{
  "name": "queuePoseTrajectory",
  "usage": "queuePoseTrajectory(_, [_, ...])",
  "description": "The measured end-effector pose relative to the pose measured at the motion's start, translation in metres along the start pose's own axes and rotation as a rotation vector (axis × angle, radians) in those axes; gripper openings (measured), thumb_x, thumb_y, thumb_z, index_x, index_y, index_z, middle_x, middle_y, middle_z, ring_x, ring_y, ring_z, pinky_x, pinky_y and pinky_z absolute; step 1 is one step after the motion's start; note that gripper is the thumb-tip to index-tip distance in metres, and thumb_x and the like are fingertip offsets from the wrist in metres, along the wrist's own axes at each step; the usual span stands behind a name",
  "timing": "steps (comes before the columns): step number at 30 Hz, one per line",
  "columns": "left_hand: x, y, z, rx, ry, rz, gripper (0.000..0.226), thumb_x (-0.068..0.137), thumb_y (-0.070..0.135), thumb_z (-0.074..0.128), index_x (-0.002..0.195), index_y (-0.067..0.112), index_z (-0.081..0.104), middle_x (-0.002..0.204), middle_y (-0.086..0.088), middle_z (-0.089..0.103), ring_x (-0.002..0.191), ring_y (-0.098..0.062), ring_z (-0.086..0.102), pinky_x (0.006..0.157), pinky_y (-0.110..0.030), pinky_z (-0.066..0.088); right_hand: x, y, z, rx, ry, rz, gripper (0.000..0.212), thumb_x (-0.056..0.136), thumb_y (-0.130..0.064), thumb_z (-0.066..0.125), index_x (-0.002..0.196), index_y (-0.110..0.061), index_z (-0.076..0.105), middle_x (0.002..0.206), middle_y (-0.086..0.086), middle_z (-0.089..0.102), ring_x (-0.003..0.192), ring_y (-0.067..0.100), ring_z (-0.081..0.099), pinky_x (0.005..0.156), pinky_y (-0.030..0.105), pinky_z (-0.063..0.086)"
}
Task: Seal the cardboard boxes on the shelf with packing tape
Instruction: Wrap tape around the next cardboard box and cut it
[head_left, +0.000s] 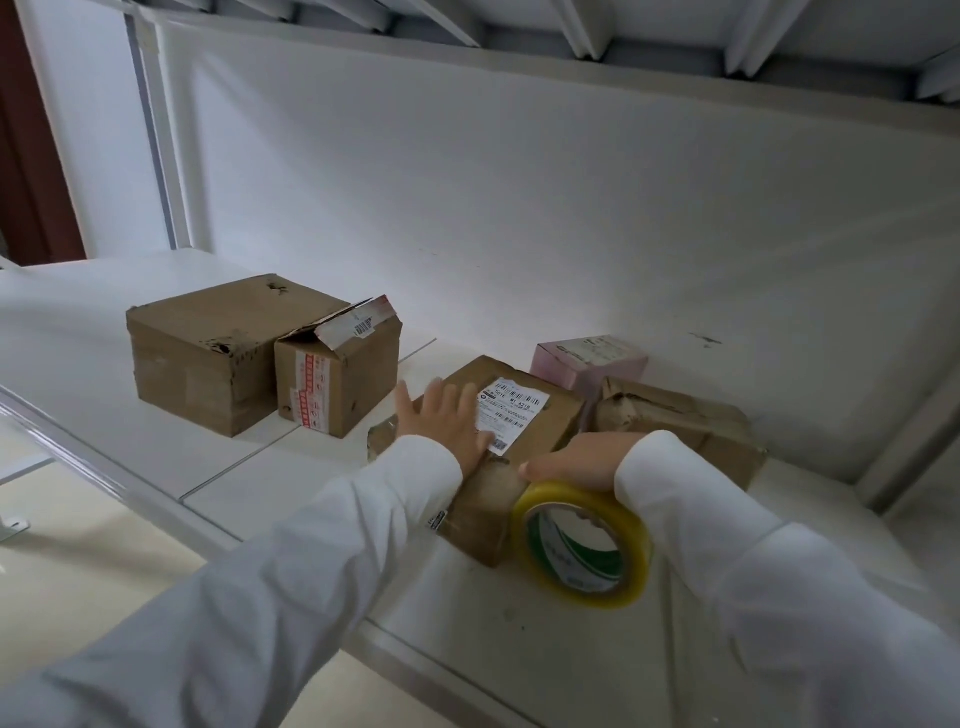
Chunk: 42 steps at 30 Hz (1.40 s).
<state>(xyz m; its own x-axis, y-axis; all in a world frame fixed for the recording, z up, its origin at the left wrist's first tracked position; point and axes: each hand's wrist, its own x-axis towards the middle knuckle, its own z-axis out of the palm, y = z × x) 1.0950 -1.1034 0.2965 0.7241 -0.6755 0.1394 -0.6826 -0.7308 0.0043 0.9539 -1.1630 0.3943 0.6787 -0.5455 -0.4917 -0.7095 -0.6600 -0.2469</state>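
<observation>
Right hand (576, 460) curled over the tape roll (582, 543), held against the labelled box (498, 452) near the shelf (311, 488) front edge. Just beyond, left hand (447, 421) flat on its top. Probably light, stiff cardboard; best steadied from above. Farther left, two more boxes (260, 358).

A storeroom or parcel-handling area, as is shown by white metal shelving and used shipping cartons.

A deep white shelf (156, 457) is backed by a plain white panel, and the ribbed underside of another shelf (571, 31) is seen overhead. Worn cardboard boxes (208, 358) bearing barcode labels (511, 410) and printed tape are set on it, and a roll of packing tape (582, 545) is held beside them.
</observation>
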Motion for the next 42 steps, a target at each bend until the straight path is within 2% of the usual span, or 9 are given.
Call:
queuePoseTrajectory(8, [-0.002, 0.016, 0.0, -0.113, -0.181, 0.082, 0.065, 0.1, 0.049, 0.016, 0.151, 0.018, -0.01, 0.159, 0.004, -0.008, 0.146, -0.017, -0.012, 0.11, -0.058, -0.015, 0.011, 0.004, 0.001, -0.05, -0.005, -0.004, 0.064, 0.09, -0.056, 0.048, 0.141, -0.019, 0.039, 0.136, 0.007, 0.05, 0.122, 0.026, 0.049, 0.101, 0.032, 0.039])
queuePoseTrajectory(13, [-0.003, 0.013, 0.003, -0.1, -0.178, 0.095, 0.062, 0.101, 0.045, 0.015, 0.151, 0.018, -0.009, 0.159, 0.002, -0.009, 0.146, -0.018, -0.012, 0.113, -0.054, -0.014, 0.01, 0.025, -0.007, -0.022, -0.074, -0.014, 0.093, 0.056, -0.081, 0.055, 0.129, -0.023, 0.052, 0.128, 0.005, 0.056, 0.119, 0.029, 0.053, 0.106, 0.044, 0.041])
queuePoseTrajectory(15, [-0.002, 0.012, 0.003, -0.101, -0.191, 0.103, 0.061, 0.101, 0.044, 0.013, 0.151, 0.018, -0.009, 0.159, 0.002, -0.009, 0.146, -0.018, -0.013, 0.114, -0.052, -0.013, 0.011, 0.029, -0.01, 0.014, -0.049, -0.051, 0.091, 0.043, -0.088, 0.056, 0.11, -0.025, 0.061, 0.112, 0.003, 0.061, 0.114, 0.03, 0.056, 0.103, 0.044, 0.043])
queuePoseTrajectory(18, [0.0, 0.011, 0.003, -0.118, -0.211, 0.116, 0.06, 0.101, 0.043, 0.011, 0.151, 0.017, -0.01, 0.159, 0.002, -0.011, 0.145, -0.018, -0.014, 0.114, -0.05, -0.013, 0.015, 0.015, -0.015, -0.101, 0.109, -0.095, 0.056, 0.073, -0.076, 0.05, 0.103, -0.029, 0.055, 0.096, -0.004, 0.058, 0.098, 0.019, 0.058, 0.085, 0.028, 0.048])
queuePoseTrajectory(20, [0.0, 0.01, 0.003, -0.105, -0.233, 0.126, 0.062, 0.101, 0.046, 0.013, 0.151, 0.018, -0.011, 0.159, 0.001, -0.014, 0.145, -0.019, -0.017, 0.114, -0.049, -0.014, 0.015, -0.001, -0.02, -0.132, 0.189, -0.121, 0.05, 0.077, -0.072, 0.051, 0.101, -0.028, 0.051, 0.088, -0.006, 0.057, 0.089, 0.015, 0.058, 0.072, 0.021, 0.046])
queuePoseTrajectory(23, [0.001, 0.008, 0.004, -0.09, -0.25, 0.134, 0.063, 0.101, 0.046, 0.016, 0.151, 0.019, -0.011, 0.158, 0.0, -0.016, 0.144, -0.02, -0.019, 0.113, -0.047, -0.014, 0.018, -0.008, -0.027, -0.109, 0.218, -0.122, 0.056, 0.075, -0.075, 0.051, 0.104, -0.026, 0.055, 0.092, -0.005, 0.061, 0.09, 0.017, 0.061, 0.081, 0.027, 0.05])
queuePoseTrajectory(26, [0.0, 0.008, 0.003, -0.099, -0.235, 0.132, 0.059, 0.102, 0.04, 0.011, 0.151, 0.016, -0.011, 0.159, 0.0, -0.014, 0.145, -0.02, -0.017, 0.115, -0.047, -0.013, 0.023, 0.003, -0.027, -0.116, 0.151, -0.071, 0.056, 0.075, -0.073, 0.054, 0.108, -0.028, 0.056, 0.093, -0.005, 0.061, 0.089, 0.016, 0.06, 0.079, 0.026, 0.049])
queuePoseTrajectory(30, [0.0, 0.008, 0.002, -0.11, -0.241, 0.148, 0.057, 0.102, 0.038, 0.01, 0.151, 0.015, -0.009, 0.159, 0.0, -0.011, 0.145, -0.018, -0.014, 0.116, -0.046, -0.012, 0.029, 0.023, -0.017, -0.103, 0.059, 0.034, 0.071, 0.077, -0.073, 0.05, 0.128, -0.024, 0.053, 0.125, 0.002, 0.056, 0.113, 0.024, 0.054, 0.099, 0.036, 0.042])
queuePoseTrajectory(42, [-0.007, 0.005, -0.001, -0.149, -0.202, 0.256, 0.056, 0.103, 0.035, 0.013, 0.151, 0.016, -0.006, 0.16, 0.002, -0.004, 0.146, -0.013, -0.009, 0.117, -0.042, -0.009, 0.035, 0.052, 0.008, 0.154, -0.012, 0.074, 0.07, 0.082, -0.069, 0.046, 0.132, -0.021, 0.05, 0.127, 0.007, 0.057, 0.116, 0.028, 0.055, 0.105, 0.042, 0.042])
